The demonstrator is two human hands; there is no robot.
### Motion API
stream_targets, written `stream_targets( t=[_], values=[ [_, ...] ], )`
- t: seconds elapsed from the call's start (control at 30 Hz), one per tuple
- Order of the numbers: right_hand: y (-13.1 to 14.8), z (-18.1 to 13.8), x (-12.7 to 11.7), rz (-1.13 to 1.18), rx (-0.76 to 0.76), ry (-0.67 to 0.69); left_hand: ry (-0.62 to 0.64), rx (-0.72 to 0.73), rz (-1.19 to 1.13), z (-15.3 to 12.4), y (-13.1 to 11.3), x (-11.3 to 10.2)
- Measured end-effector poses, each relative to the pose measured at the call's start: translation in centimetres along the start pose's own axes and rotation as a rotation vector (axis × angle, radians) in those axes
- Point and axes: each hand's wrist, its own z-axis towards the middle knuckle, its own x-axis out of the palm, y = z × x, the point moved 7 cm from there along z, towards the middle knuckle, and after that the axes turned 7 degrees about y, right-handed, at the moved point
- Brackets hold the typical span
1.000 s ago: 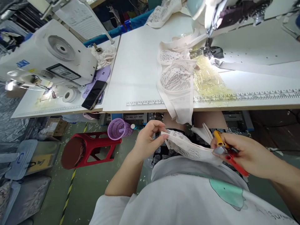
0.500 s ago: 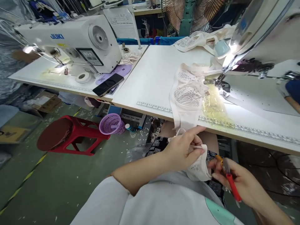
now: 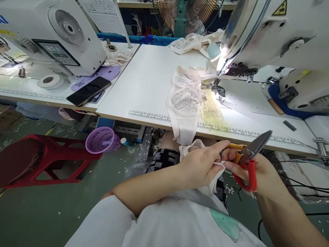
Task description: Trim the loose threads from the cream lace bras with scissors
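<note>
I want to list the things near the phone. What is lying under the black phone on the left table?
The black phone rests on purple paper sheets, one marked "10", by the white tape roll. The phone covers the sheets' lower corner, so anything under it is hidden.

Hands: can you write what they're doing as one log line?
left hand: pinches lace piece | right hand: holds thread snips, blades up | lace bra: hangs off table

Phone [image 3: 88, 91] left of lace garment [image 3: 184, 99]
</note>
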Motion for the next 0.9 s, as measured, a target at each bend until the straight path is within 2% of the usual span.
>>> stream_targets(
  t=[0.23,0.33,0.43,0.6,0.77,0.83,0.9],
  values=[
    [0.9,-0.6,0.0,-0.037,-0.161,-0.169,-0.052,-0.096,-0.029,0.3,0.3,-0.1],
    [1.1,-1.1,0.1,-0.054,-0.166,-0.239,-0.105,-0.150,0.024,0.3,0.4,-0.5],
    [1.1,-1.6,0.1,-0.049,-0.162,-0.310,-0.106,-0.185,0.069,0.3,0.6,-0.5],
    [0.7,-1.9,0.3,-0.052,-0.146,-0.356,-0.089,-0.171,-0.124,0.5,1.1,-0.1],
    [0.1,-1.3,-0.3,-0.108,-0.129,-0.260,-0.081,-0.282,-0.467,0.4,2.3,0.3],
    [-0.5,-1.1,-0.4,-0.105,-0.107,-0.119,-0.062,-0.319,-0.562,0.4,2.6,0.3],
    [-1.5,-1.3,0.0,-0.130,-0.064,0.096,-0.068,-0.352,-0.634,0.4,3.1,0.0]
  ],
)
